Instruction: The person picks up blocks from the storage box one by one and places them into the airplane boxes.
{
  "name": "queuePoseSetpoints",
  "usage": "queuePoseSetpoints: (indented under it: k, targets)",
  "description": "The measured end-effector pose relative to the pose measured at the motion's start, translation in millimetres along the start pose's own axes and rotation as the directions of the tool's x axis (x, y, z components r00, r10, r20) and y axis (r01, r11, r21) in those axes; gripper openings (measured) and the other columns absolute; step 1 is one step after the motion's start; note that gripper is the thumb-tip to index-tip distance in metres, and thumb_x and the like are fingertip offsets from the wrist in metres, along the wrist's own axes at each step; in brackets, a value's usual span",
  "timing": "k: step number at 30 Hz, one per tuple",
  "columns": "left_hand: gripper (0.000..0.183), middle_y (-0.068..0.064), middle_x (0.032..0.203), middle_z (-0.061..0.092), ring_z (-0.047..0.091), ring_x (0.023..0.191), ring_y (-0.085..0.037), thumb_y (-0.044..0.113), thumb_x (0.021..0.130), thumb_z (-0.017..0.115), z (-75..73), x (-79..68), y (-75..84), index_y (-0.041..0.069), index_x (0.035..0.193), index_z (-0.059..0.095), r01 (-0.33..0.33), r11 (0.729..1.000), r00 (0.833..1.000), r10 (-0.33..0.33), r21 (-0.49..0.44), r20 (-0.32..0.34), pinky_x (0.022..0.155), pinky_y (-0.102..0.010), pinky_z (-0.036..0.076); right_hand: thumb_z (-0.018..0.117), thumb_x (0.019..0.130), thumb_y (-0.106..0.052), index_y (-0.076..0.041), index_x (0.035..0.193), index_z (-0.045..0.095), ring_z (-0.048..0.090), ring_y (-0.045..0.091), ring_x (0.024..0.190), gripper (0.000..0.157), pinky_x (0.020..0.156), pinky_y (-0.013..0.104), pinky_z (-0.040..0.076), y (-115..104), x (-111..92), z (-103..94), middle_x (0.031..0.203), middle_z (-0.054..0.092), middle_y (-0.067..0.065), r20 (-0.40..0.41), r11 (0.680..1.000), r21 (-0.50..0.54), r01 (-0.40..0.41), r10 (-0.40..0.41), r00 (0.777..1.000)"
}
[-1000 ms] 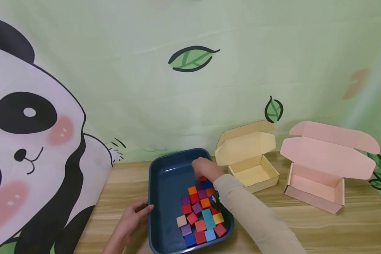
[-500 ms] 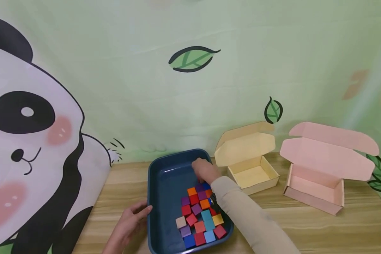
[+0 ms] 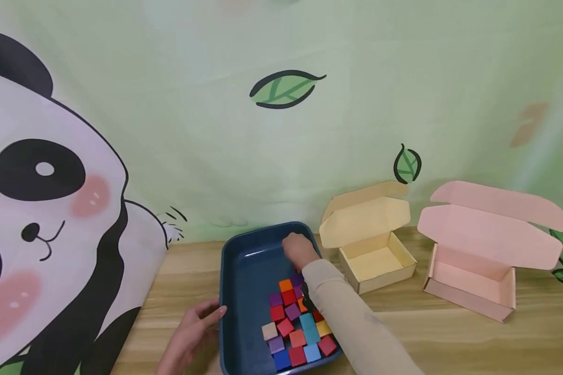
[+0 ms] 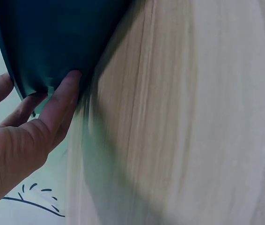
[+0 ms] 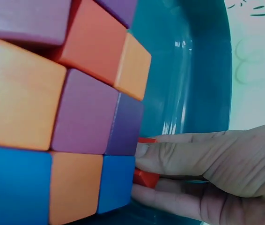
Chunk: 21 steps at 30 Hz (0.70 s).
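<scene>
A dark blue tray (image 3: pixel 244 312) holds several coloured wooden blocks (image 3: pixel 296 337) gathered in its right half. My left hand (image 3: pixel 194 330) grips the tray's left side, thumb at the rim; in the left wrist view its fingers (image 4: pixel 67 89) lie against the outer wall. At the tray's far right, my right hand (image 3: pixel 301 250) reaches down inside. The right wrist view shows it pinching a red block (image 5: pixel 146 178) between thumb and fingers, right beside a blue block (image 5: pixel 118 180) and a purple block (image 5: pixel 125 124). From the head view the red block is hidden beneath the hand.
Right of the tray stands a yellow cardboard box (image 3: pixel 380 260), lid raised. Farther right is a pink cardboard box (image 3: pixel 469 276), also with its lid up. Both rest on the wood-grain table (image 3: pixel 384 338), before a green backdrop (image 3: pixel 192 130) printed with a panda and leaves.
My right forearm has swung left and now covers more blocks on the tray's right side. The red block once showing under that hand is out of sight in the head view. My left hand stays put.
</scene>
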<state>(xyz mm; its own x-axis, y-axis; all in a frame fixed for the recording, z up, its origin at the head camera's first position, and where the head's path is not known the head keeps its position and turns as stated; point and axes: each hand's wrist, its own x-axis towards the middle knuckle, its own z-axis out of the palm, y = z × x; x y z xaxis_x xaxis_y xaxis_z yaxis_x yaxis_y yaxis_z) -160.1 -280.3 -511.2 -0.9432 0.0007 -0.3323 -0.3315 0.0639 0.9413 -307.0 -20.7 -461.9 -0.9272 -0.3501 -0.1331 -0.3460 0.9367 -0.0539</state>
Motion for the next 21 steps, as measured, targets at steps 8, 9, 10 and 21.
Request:
queuePoseSetpoints:
  k: [8, 9, 10, 21]
  targets:
    - [0.057, -0.017, 0.125, 0.059, 0.060, 0.100, -0.022, 0.021, 0.096, 0.072, 3.9, 1.7, 1.4, -0.009, 0.140, 0.051, 0.044, 0.999, 0.999, -0.044, 0.017, -0.012, 0.084, -0.042, 0.058, 0.087, 0.076, -0.009, -0.016, 0.068, 0.071, 0.047, 0.011, 0.061, 0.019, 0.054, 0.023, 0.042, 17, -4, -31.2, 0.069, 0.062, -0.007, 0.210, 0.980, -0.080, 0.185, -0.165, 0.964]
    - [0.058, -0.018, 0.126, 0.058, 0.060, 0.101, -0.022, 0.020, 0.096, 0.073, 4.3, 1.8, 1.8, -0.010, 0.140, 0.050, 0.046, 0.999, 0.999, -0.046, 0.019, -0.011, 0.085, -0.043, 0.058, 0.086, 0.077, -0.008, -0.016, 0.067, 0.071, 0.046, 0.011, 0.061, 0.020, 0.054, 0.023, 0.041, 20, -6, -39.0, 0.069, 0.061, -0.008, 0.211, 0.974, -0.056, 0.221, -0.204, 0.956]
    - [0.059, -0.018, 0.127, 0.058, 0.060, 0.101, -0.022, 0.020, 0.096, 0.072, 4.3, 1.7, 1.9, -0.010, 0.141, 0.049, 0.046, 0.999, 0.999, -0.046, 0.023, 0.002, 0.086, -0.043, 0.058, 0.085, 0.077, -0.007, -0.017, 0.068, 0.070, 0.047, 0.010, 0.062, 0.021, 0.055, 0.022, 0.042, 24, -11, -47.7, 0.070, 0.062, -0.009, 0.197, 0.965, -0.039, 0.260, -0.247, 0.949]
    - [0.063, -0.020, 0.138, 0.053, 0.060, 0.110, -0.020, 0.018, 0.101, 0.064, 1.3, 2.7, 9.7, -0.012, 0.149, 0.037, 0.070, 0.996, 0.990, -0.063, -0.054, 0.125, 0.092, -0.042, 0.055, 0.078, 0.078, 0.000, -0.010, 0.068, 0.068, 0.043, 0.009, 0.061, 0.018, 0.057, 0.021, 0.038, 100, -69, -125.3, 0.063, 0.056, -0.008, 0.180, 0.858, -0.133, 0.496, -0.471, 0.864]
